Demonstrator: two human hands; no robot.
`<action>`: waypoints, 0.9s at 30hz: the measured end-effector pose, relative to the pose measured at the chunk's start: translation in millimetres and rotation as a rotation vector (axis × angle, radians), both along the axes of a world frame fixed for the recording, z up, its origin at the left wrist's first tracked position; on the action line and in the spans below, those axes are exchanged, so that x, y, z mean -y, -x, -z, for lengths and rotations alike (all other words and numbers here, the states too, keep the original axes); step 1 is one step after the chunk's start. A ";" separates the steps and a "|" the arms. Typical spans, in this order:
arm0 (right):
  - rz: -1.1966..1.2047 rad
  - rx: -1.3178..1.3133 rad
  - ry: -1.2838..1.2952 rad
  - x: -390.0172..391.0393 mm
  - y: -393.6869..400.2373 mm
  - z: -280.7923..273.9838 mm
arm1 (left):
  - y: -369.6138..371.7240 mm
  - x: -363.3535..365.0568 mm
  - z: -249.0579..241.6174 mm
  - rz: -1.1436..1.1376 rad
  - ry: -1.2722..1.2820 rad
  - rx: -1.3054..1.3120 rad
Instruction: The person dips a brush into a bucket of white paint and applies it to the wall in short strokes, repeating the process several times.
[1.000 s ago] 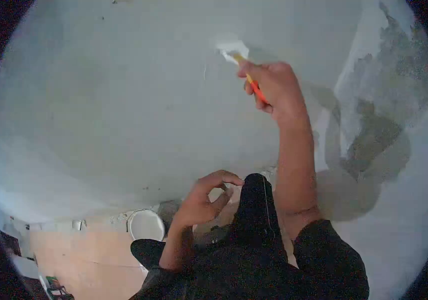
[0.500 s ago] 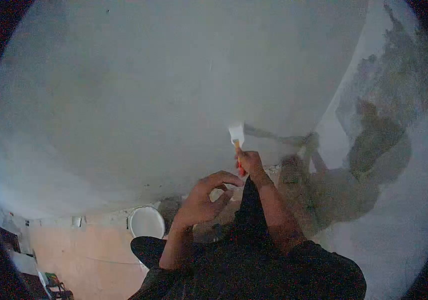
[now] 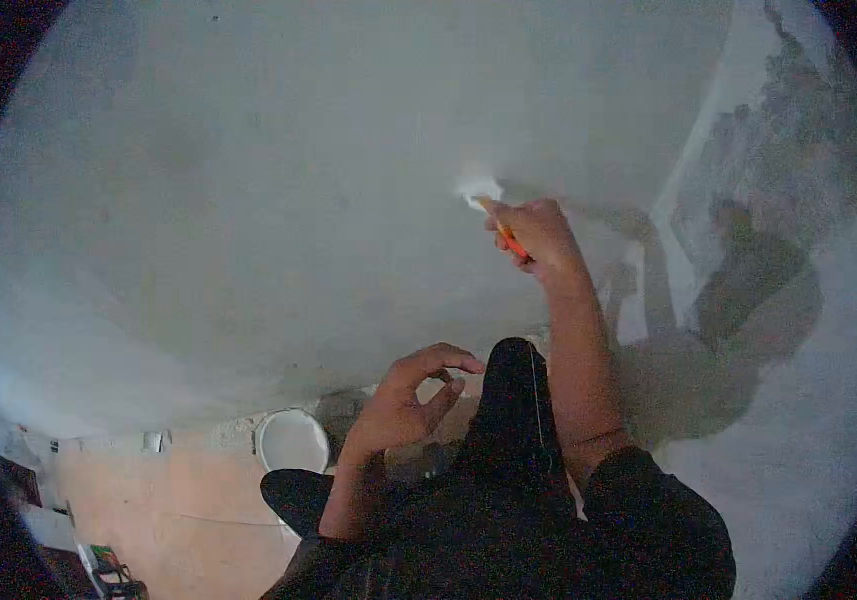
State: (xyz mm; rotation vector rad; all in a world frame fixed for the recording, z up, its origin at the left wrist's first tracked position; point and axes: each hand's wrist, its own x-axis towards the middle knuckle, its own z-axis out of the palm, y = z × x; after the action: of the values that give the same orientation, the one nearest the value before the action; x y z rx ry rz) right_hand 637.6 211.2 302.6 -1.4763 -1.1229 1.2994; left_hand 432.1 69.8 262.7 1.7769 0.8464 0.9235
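My right hand [image 3: 540, 236] is closed around the orange and yellow handle of a putty knife [image 3: 512, 241]. Its whitish blade meets the grey-white wall [image 3: 328, 220], where a bright patch shows around it. Low in front of my body, my left hand [image 3: 403, 405] holds nothing, its fingers curved and the thumb apart from them. It hovers beside my dark-clothed knee [image 3: 513, 375]. A white round bucket [image 3: 264, 450] with pale contents stands on the floor, left of that hand.
On the right, an adjoining wall [image 3: 798, 480] carries rough grey patches and my shadow. The orange-tan floor [image 3: 138, 500] lies at lower left, with a thin line across it. Dark items [image 3: 113, 575] sit at the bottom left corner.
My right hand has moved up the wall with the putty knife, and its arm is more extended. The knee beside it shows more. My left hand has stayed almost in place.
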 end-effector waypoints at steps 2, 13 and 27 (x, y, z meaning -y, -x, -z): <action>-0.031 -0.031 -0.178 20.7 2.2 -31.0 | 3.2 -2.6 3.3 -0.002 -0.003 -0.006; -0.168 -0.080 -0.117 2.0 24.6 107.7 | 3.2 -6.0 0.3 -0.007 0.002 0.052; -0.006 0.042 -0.100 16.9 50.0 13.8 | 18.4 11.2 5.2 -0.015 0.046 0.034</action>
State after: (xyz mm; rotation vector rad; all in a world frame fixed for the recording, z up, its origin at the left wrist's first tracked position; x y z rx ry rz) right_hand 587.6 194.3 288.9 -1.4335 -1.2024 1.2039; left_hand 413.7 58.6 257.5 1.7123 0.8541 0.9348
